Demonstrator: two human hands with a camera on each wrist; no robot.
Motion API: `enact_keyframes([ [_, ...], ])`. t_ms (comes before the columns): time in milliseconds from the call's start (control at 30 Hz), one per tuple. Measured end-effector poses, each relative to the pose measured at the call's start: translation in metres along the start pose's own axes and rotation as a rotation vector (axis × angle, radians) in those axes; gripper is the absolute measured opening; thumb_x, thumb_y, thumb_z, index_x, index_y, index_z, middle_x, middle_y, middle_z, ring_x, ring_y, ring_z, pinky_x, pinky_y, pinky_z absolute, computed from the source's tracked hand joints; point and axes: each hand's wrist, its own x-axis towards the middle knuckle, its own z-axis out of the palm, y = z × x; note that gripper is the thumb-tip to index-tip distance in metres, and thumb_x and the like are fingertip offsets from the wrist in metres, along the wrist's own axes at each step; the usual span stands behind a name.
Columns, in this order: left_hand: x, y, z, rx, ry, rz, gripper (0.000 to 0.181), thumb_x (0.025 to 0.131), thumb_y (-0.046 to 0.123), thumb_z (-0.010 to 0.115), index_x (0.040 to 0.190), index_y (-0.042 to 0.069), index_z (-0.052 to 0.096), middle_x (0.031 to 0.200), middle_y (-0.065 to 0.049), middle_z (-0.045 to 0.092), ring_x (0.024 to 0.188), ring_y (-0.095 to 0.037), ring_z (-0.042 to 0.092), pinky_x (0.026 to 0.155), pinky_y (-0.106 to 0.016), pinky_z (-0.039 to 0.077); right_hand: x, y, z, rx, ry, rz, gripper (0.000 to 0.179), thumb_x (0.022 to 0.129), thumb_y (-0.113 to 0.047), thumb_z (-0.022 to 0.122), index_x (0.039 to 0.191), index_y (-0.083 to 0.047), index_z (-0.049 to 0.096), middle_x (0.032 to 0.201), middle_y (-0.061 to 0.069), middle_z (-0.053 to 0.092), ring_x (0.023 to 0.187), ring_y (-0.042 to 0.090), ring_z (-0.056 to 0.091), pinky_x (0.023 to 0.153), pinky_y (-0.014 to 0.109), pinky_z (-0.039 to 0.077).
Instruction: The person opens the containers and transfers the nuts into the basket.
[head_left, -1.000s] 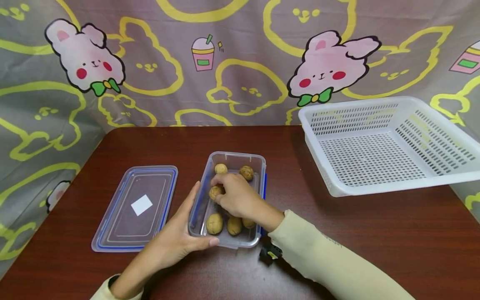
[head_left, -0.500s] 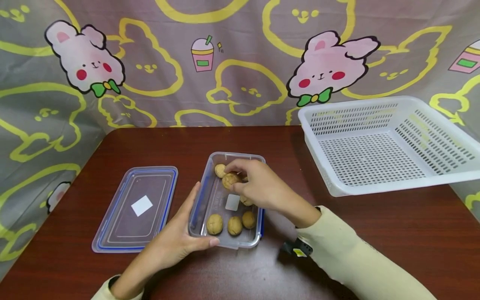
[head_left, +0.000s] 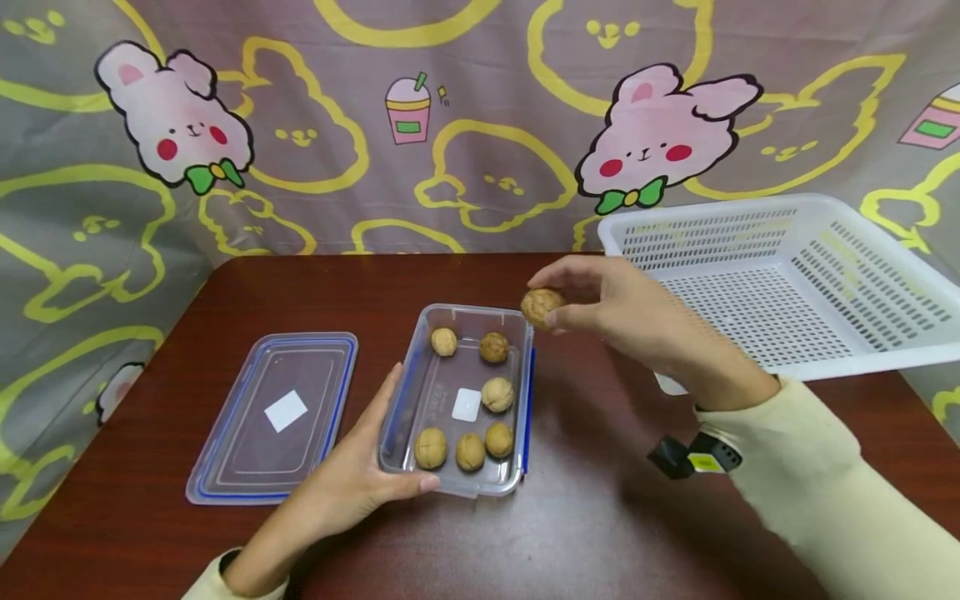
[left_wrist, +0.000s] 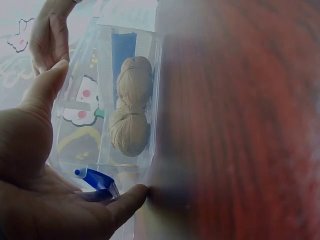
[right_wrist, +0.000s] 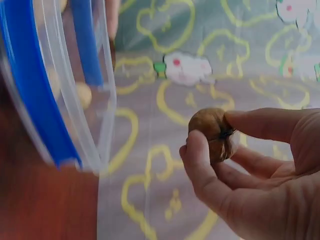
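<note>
My right hand pinches a walnut between thumb and fingers, above the far right corner of a clear plastic food container. In the right wrist view the same walnut shows a dark crack at its end. My left hand holds the container by its near left corner, thumb along the front and fingers along the left side. Several walnuts lie inside, three along the near end and the others farther back. Through the wall, the left wrist view shows walnuts and a blue side latch.
A clear lid with a blue seal lies flat on the brown table, left of the container. At the back right stands a white perforated basket, partly behind my right hand. A patterned cloth hangs behind the table.
My right hand has lifted a walnut from inside the container and carried it right and away from me, past the container's far right corner. The left hand keeps its place.
</note>
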Motion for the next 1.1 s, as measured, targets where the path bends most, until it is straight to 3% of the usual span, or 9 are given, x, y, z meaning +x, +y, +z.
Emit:
enact_keyframes([
  [167, 0.0, -0.001, 0.001, -0.006, -0.007, -0.027, 0.131, 0.079, 0.041, 0.091, 0.17, 0.03, -0.002, 0.177, -0.016, 0.005, 0.158, -0.046, 0.017, 0.123, -0.07, 0.017, 0.004, 0.015, -0.038, 0.098, 0.008, 0.029, 0.039, 0.098, -0.008, 0.07, 0.137, -0.006, 0.063, 0.13, 0.013, 0.067, 0.108, 0.024, 0.065, 0.087, 0.025, 0.061],
  [400, 0.0, -0.003, 0.002, -0.006, -0.002, -0.041, 0.131, 0.079, 0.042, 0.092, 0.17, 0.033, -0.002, 0.177, -0.015, 0.005, 0.158, -0.046, 0.017, 0.123, -0.07, 0.016, 0.015, 0.049, -0.097, 0.224, 0.012, -0.028, 0.04, 0.099, -0.001, 0.068, 0.137, -0.012, 0.067, 0.13, 0.001, 0.071, 0.112, 0.023, 0.066, 0.092, 0.028, 0.061],
  [567, 0.001, -0.004, 0.002, -0.005, -0.001, -0.033, 0.13, 0.079, 0.042, 0.092, 0.169, 0.034, -0.002, 0.177, -0.015, 0.005, 0.158, -0.045, 0.019, 0.123, -0.07, 0.019, 0.024, 0.077, -0.132, 0.345, 0.014, -0.032, 0.04, 0.098, 0.007, 0.064, 0.133, -0.011, 0.07, 0.129, 0.001, 0.072, 0.113, 0.021, 0.065, 0.09, 0.025, 0.06],
  [733, 0.002, -0.005, 0.002, -0.004, -0.002, -0.032, 0.13, 0.079, 0.041, 0.092, 0.169, 0.036, -0.002, 0.177, -0.015, 0.006, 0.158, -0.044, 0.019, 0.124, -0.069, 0.019, 0.034, 0.101, -0.148, 0.517, 0.03, 0.015, 0.038, 0.099, 0.01, 0.061, 0.128, -0.011, 0.073, 0.131, 0.002, 0.067, 0.114, 0.019, 0.064, 0.088, 0.028, 0.063],
  [867, 0.002, -0.006, 0.003, -0.006, -0.004, -0.039, 0.129, 0.079, 0.041, 0.092, 0.169, 0.038, -0.001, 0.177, -0.014, 0.007, 0.158, -0.043, 0.022, 0.123, -0.069, 0.022, 0.041, 0.116, -0.156, 0.596, 0.028, 0.029, 0.038, 0.099, 0.012, 0.058, 0.125, -0.01, 0.075, 0.131, 0.001, 0.065, 0.113, 0.018, 0.064, 0.087, 0.029, 0.063],
  [1000, 0.001, -0.006, 0.003, -0.002, -0.006, -0.051, 0.13, 0.078, 0.043, 0.092, 0.168, 0.039, -0.002, 0.177, -0.012, 0.006, 0.158, -0.042, 0.021, 0.123, -0.069, 0.021, 0.047, 0.127, -0.158, 0.591, 0.015, 0.053, 0.039, 0.1, 0.013, 0.055, 0.12, -0.012, 0.077, 0.127, -0.001, 0.069, 0.111, 0.016, 0.066, 0.087, 0.03, 0.063],
  [1100, 0.001, -0.006, 0.002, -0.002, -0.006, -0.05, 0.13, 0.079, 0.043, 0.092, 0.168, 0.039, -0.002, 0.177, -0.012, 0.005, 0.159, -0.042, 0.019, 0.124, -0.07, 0.02, 0.052, 0.132, -0.157, 0.527, 0.016, 0.108, 0.038, 0.1, 0.009, 0.058, 0.119, -0.018, 0.078, 0.124, -0.005, 0.071, 0.11, 0.014, 0.066, 0.087, 0.028, 0.063],
])
